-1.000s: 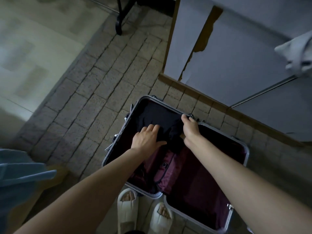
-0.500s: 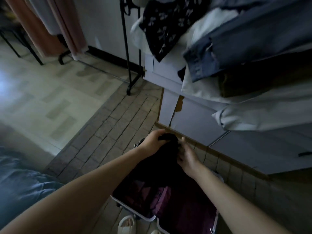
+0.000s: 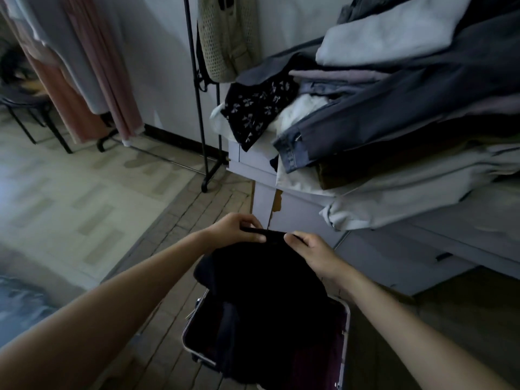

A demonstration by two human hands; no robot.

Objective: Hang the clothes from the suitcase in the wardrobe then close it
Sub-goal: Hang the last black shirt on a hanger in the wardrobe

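Dim bedroom floor; both hands [image 3: 239, 229] [image 3: 312, 249] pinching black garment [image 3: 261, 291] (over suitcase [image 3: 344, 347]).

Your open metal-rimmed suitcase [image 3: 346, 333] lies on the brick-patterned floor [image 3: 180, 220], beside the black clothes rack's foot [image 3: 204, 187].
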